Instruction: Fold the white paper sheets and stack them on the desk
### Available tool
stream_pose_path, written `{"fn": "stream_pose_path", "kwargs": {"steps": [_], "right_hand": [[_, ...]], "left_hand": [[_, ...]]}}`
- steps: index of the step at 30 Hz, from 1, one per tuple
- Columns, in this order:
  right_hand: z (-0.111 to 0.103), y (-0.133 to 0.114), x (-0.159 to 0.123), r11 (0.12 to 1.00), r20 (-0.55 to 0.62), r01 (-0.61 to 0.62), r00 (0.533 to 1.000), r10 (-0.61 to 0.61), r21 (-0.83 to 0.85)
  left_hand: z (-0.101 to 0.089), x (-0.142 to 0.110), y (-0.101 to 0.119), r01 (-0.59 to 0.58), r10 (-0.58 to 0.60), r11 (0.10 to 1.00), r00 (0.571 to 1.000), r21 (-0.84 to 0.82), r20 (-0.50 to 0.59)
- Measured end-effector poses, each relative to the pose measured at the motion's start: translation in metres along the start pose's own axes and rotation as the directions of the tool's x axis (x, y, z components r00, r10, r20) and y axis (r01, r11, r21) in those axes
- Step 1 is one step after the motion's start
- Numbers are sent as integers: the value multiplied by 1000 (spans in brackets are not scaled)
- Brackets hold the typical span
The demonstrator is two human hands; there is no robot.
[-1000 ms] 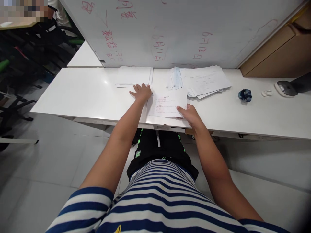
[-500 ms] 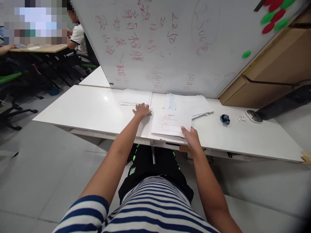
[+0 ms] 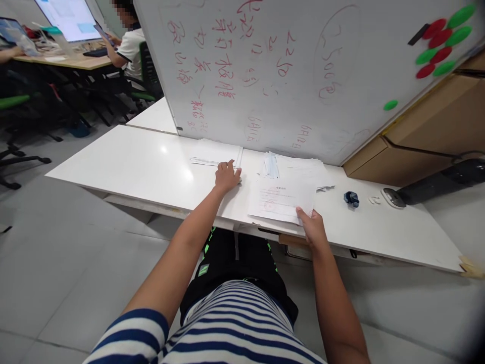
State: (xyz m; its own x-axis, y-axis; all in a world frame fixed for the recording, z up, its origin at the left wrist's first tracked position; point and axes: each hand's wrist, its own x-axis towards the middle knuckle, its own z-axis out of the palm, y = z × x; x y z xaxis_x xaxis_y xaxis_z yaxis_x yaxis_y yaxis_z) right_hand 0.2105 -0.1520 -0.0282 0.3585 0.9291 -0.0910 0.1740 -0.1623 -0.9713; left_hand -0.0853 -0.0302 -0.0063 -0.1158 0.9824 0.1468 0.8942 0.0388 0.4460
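Observation:
My right hand (image 3: 315, 228) pinches the lower right corner of a printed white paper sheet (image 3: 280, 205), thumb on top. The sheet carries faint red stamp marks and lies near the front edge of the white table (image 3: 151, 167). To the left, my left hand (image 3: 226, 177) rests palm down on the table with fingers apart, just in front of a stack of papers (image 3: 217, 150). A small dark object peeks out beside its palm, mostly hidden. Behind the held sheet lie a second pile of papers (image 3: 303, 169) and a light blue face mask or cloth-like piece (image 3: 271, 166).
A whiteboard (image 3: 242, 65) with red writing and round magnets stands along the table's back. Cardboard boxes (image 3: 379, 162), a dark blue crumpled item (image 3: 351, 199), white earbud-like pieces (image 3: 374, 200) and a mouse (image 3: 393, 197) are on the right. A person (image 3: 131, 53) sits at a far desk.
The printed sheet and my right hand have shifted slightly right across the table. My left hand's spread fingers have drawn in a little. The camera view has also turned slightly.

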Motion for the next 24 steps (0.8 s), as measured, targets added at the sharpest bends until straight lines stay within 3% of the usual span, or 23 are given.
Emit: {"fn": "stream_pose_path", "kwargs": {"steps": [5,8,10,12,16,20,24], "right_hand": [[19,4,4,994,42,105,993,-106,14],[28,13,9,989,-2,131,991,-131,67],[30,21,13,979,-32,153,988,-151,131],[30,27,16,969,-37,172,985,-168,179],[29,32,15,968,-8,161,987,-163,193],[28,30,11,978,33,159,986,-164,136],[28,27,10,982,53,149,986,-156,113]], "left_hand": [[-10,-4,-5,-141,138,988,989,-59,-49],[-21,-13,-4,-255,215,957,943,-136,-256],[-25,-27,1,-353,261,902,904,-247,-338],[-25,-47,7,-398,300,812,912,-427,-279],[-16,-88,20,-190,280,615,960,-765,-13],[-13,-97,27,-80,97,557,995,-827,-31],[-19,-88,29,-38,57,560,998,-828,-7]]}}
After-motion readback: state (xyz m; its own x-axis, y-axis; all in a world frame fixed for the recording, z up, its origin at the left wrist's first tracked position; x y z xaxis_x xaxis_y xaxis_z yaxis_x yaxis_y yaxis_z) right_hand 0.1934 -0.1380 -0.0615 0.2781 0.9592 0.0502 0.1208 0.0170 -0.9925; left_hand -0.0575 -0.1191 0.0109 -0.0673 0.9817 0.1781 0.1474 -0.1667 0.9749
